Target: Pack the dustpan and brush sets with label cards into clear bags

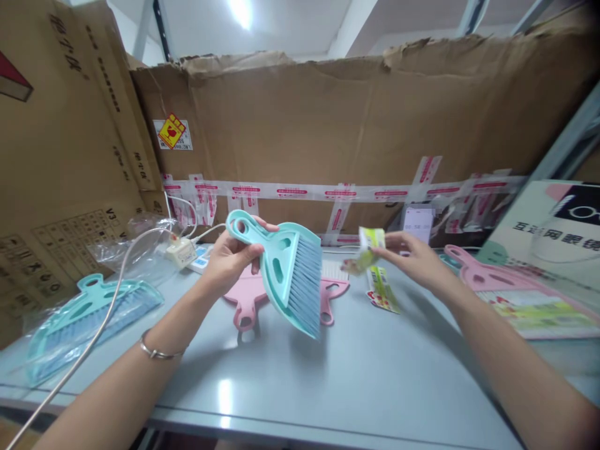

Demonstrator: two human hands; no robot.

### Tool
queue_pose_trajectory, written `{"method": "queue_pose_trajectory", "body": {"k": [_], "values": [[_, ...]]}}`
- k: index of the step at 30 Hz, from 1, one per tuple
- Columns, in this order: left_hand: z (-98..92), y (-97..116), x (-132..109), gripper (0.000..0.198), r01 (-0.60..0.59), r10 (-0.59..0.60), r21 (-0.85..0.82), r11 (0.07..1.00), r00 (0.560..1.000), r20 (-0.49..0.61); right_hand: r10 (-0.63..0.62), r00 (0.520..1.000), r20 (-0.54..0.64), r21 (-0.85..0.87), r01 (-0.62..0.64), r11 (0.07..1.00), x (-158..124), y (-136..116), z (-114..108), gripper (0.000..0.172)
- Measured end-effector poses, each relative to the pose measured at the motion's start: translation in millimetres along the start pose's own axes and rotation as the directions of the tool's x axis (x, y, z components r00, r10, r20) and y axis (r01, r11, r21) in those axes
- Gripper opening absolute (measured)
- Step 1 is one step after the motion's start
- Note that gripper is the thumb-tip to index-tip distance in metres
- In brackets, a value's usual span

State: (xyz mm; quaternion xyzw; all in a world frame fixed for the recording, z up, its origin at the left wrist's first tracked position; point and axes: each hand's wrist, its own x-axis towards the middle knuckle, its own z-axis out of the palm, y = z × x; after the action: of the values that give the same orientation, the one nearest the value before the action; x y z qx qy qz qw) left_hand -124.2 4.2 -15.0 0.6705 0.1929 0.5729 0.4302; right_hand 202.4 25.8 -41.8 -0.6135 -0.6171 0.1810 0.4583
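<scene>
My left hand [232,253] grips a turquoise brush and dustpan set [281,269] by its handle end, bristles facing right, lifted above the table. Between the fingertips of my right hand [405,253] is a green-and-yellow printed card [370,247], blurred by motion. Another such printed card [383,290] lies on the table just below it. Behind the turquoise set, a pink dustpan [244,297] and a pink brush [330,294] lie on the table, partly hidden.
A bagged turquoise set [94,319] lies at left, crossed by a white cable [119,281]. A pink set [520,290] with a printed card lies at right. A phone [417,222] leans against the large cardboard box [300,125] behind the table [356,381]. A white adapter [182,252] sits at back left.
</scene>
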Motion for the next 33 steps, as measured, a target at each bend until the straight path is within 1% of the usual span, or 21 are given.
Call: {"method": "queue_pose_trajectory", "body": {"k": [1,2,3,5,7,9,11,12,13,16,17,19,21,22,24,26,28,29,31,32,33], "values": [[1.9,-1,-1,0.031,0.005,-0.006,0.017,1.0,0.999,0.036,-0.143,0.989,-0.034,-0.016,0.143,0.99,-1,-10,9,0.026],[3.8,-3,-2,0.031,0.005,-0.007,0.03,1.0,0.998,0.069,-0.262,0.964,-0.052,-0.043,0.26,0.965,-2,-21,18,0.022],[5.2,-4,-3,0.031,0.001,-0.004,0.037,0.999,0.996,0.094,-0.341,0.937,-0.078,-0.083,0.335,0.939,-3,-31,26,0.018],[6.2,-6,-3,0.029,-0.009,0.004,0.04,0.999,0.994,0.106,-0.424,0.895,-0.138,-0.141,0.406,0.903,-6,-47,39,0.012],[5.6,-8,-4,0.026,-0.015,0.012,0.038,0.999,0.995,0.097,-0.482,0.859,-0.173,-0.09,0.474,0.876,-12,-58,48,0.009],[5.7,-8,-4,0.026,-0.01,0.006,0.046,0.999,0.995,0.098,-0.592,0.796,-0.122,0.012,0.598,0.802,-23,-69,56,0.008],[7.9,-8,-6,0.028,-0.001,-0.004,0.044,0.999,0.994,0.113,-0.7,0.714,0.003,0.082,0.698,0.712,-36,-80,64,0.011],[9.6,-6,-7,0.03,0.007,-0.012,0.038,0.999,0.993,0.119,-0.722,0.688,0.077,0.103,0.715,0.692,-43,-86,68,0.013],[11.3,-5,-8,0.031,0.017,-0.021,0.032,0.999,0.992,0.123,-0.717,0.683,0.139,0.117,0.708,0.697,-49,-92,71,0.016],[14.5,4,-11,0.035,0.03,-0.033,0.03,0.999,0.994,0.105,-0.649,0.727,0.223,0.163,0.629,0.76,-59,-105,74,0.017],[14.9,7,-12,0.035,0.027,-0.031,0.038,0.999,0.994,0.101,-0.631,0.735,0.249,0.178,0.606,0.775,-60,-107,73,0.017],[16.1,13,-13,0.034,0.018,-0.026,0.075,0.997,0.994,0.108,-0.604,0.733,0.312,0.187,0.576,0.796,-60,-110,70,0.016],[20.0,18,-14,0.033,-0.006,-0.009,0.147,0.989,0.995,0.104,-0.596,0.734,0.324,0.172,0.574,0.8,-59,-111,69,0.011],[23.3,20,-15,0.032,-0.031,0.015,0.191,0.981,0.996,0.084,-0.609,0.737,0.294,0.164,0.588,0.792,-59,-112,69,0.009],[31.3,24,-15,0.031,-0.107,0.107,0.28,0.954,0.994,0.013,-0.648,0.738,0.187,0.146,0.632,0.761,-61,-115,70,0.008],[37.7,27,-15,0.031,-0.186,0.22,0.374,0.909,0.974,-0.051,-0.685,0.723,0.083,0.126,0.675,0.727,-64,-119,69,0.01],[37.2,31,-14,0.03,-0.215,0.294,0.472,0.855,0.95,-0.101,-0.707,0.708,0.01,0.113,0.701,0.704,-65,-124,64,0.01],[33.2,33,-13,0.029,-0.206,0.319,0.518,0.83,0.937,-0.139,-0.708,0.705,-0.044,0.103,0.708,0.698,-64,-126,59,0.009],[17.9,37,-13,0.023,-0.159,0.362,0.586,0.794,0.899,-0.246,-0.672,0.719,-0.175,0.078,0.691,0.719,-57,-124,47,0.007],[7.8,38,-14,0.02,-0.134,0.386,0.611,0.781,0.871,-0.303,-0.645,0.732,-0.218,0.065,0.671,0.739,-51,-119,41,0.006],[-2.8,39,-16,0.019,-0.113,0.409,0.633,0.766,0.845,-0.344,-0.628,0.746,-0.221,0.055,0.652,0.756,-43,-113,38,0.006]]}}
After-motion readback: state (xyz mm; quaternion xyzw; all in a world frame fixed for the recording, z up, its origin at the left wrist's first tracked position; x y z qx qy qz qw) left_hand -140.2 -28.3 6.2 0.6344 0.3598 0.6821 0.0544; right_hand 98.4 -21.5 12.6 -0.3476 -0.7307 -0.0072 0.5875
